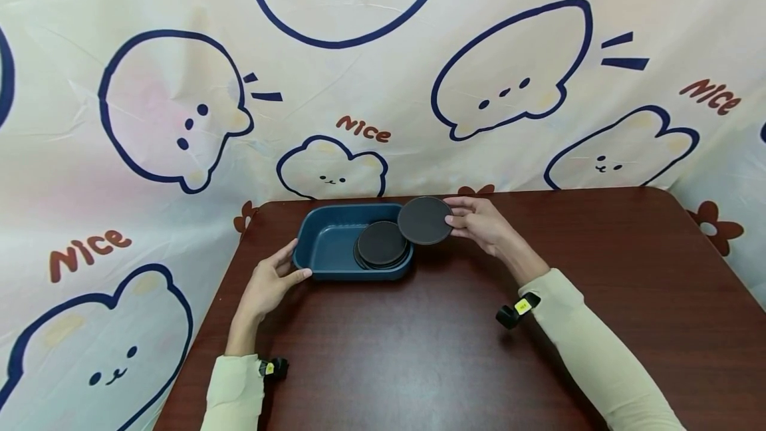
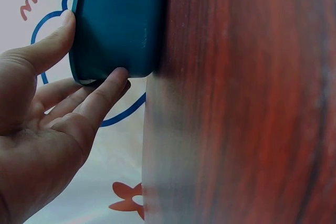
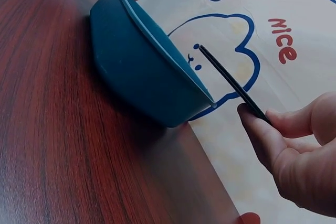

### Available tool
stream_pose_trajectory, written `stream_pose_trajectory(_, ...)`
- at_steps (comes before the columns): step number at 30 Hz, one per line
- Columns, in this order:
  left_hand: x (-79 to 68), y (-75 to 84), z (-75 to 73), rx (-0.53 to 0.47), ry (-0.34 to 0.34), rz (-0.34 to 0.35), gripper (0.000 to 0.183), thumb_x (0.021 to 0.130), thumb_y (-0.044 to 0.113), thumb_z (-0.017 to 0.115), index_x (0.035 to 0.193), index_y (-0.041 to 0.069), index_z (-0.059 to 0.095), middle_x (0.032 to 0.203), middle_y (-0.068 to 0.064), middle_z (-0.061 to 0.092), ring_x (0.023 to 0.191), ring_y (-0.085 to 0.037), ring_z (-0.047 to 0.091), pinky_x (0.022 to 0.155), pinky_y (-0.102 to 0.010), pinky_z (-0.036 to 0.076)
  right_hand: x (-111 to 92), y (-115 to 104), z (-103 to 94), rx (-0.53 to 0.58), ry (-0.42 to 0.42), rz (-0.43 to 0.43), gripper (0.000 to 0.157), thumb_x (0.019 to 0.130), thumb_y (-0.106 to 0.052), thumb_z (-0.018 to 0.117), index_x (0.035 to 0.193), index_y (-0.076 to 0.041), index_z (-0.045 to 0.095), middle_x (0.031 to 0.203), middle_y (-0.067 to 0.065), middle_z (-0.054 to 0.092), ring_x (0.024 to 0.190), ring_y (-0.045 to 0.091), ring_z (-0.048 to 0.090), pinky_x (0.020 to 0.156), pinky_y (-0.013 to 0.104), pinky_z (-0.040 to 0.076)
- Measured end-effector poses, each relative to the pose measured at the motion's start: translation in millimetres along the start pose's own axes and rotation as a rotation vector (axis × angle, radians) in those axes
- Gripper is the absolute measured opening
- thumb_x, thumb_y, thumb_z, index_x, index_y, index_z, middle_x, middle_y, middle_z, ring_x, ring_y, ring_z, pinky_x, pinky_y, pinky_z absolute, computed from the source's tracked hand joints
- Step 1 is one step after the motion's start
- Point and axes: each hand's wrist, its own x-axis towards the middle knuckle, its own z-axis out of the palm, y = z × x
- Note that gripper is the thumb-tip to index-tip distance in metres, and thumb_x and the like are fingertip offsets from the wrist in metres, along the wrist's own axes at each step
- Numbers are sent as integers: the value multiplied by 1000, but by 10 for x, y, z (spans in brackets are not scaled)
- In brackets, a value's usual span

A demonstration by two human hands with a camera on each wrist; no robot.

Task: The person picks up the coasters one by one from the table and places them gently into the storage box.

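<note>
A blue plastic basin stands near the back edge of the table, with a stack of round black coasters in its right half. My left hand holds the basin's left end, thumb at the rim; the left wrist view shows the fingers against the end wall. With my right hand I pinch one black coaster by its right edge, between thumb and fingers. That coaster is raised over the basin's right rim and overlaps the stack in the head view. Seen from the right wrist, the coaster is edge-on and tilted, beside the basin.
The dark reddish-brown table extends in front of the basin and to its right. Behind it hangs a pale cloth printed with cartoon bears and the word "Nice". Small black devices are strapped at both sleeve cuffs.
</note>
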Motion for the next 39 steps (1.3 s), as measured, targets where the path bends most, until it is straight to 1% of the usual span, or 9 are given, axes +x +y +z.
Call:
stream_pose_trajectory(7,0,-6,5,4,0,4,79,104,20,73,171,15,31,166,-25,46,146,-42,56,111,-54,52,35,4,75,14,-3,-3,56,109,-2,58,162,-2,43,159,26,52,98,3,72,87,20,61)
stream_pose_trajectory(14,4,-11,-2,4,-1,4,79,104,21,74,171,15,31,166,-24,45,146,-41,56,111,-53,52,58,49,197,38,-5,-12,55,108,-2,61,160,-3,47,146,21,61,93,5,74,84,20,62)
stream_pose_trajectory(17,-2,-11,-5,4,-1,1,80,104,21,74,171,16,31,165,-24,46,146,-40,56,112,-54,51,64,55,245,33,-11,-14,54,107,-2,61,160,-3,47,144,21,62,91,5,74,84,21,62)
stream_pose_trajectory(21,-8,-5,-4,14,3,-4,80,104,22,74,171,16,31,164,-25,48,146,-40,57,112,-55,51,87,56,289,17,-16,-10,54,107,0,60,160,-4,48,147,24,61,93,5,74,95,29,63)
stream_pose_trajectory(24,-11,8,-1,22,4,-4,80,104,22,75,171,17,31,163,-25,49,145,-40,57,113,-55,52,108,51,317,13,-24,-2,54,107,0,60,160,-5,48,150,25,59,95,6,74,105,39,60)
stream_pose_trajectory(26,-9,12,1,26,4,-2,80,104,22,75,171,16,31,163,-25,49,145,-40,57,113,-55,52,114,42,341,9,-31,2,55,107,0,60,160,-5,48,152,26,58,96,7,74,108,42,58)
stream_pose_trajectory(32,-3,11,5,32,7,7,81,103,24,75,171,15,32,162,-26,50,145,-41,58,111,-53,53,136,16,393,5,-29,9,56,106,0,61,160,-5,49,155,25,58,101,9,74,105,38,60)
stream_pose_trajectory(36,2,-7,6,30,3,7,81,103,23,75,171,15,31,162,-27,50,144,-41,58,111,-55,53,154,18,436,13,-26,13,54,106,0,62,159,-5,51,153,24,59,99,8,74,102,37,61)
stream_pose_trajectory(39,5,-15,4,28,1,10,80,104,22,74,171,15,30,163,-26,49,144,-41,58,112,-56,52,156,17,474,16,-25,8,52,107,-1,62,158,-5,52,150,23,61,96,7,74,97,32,63)
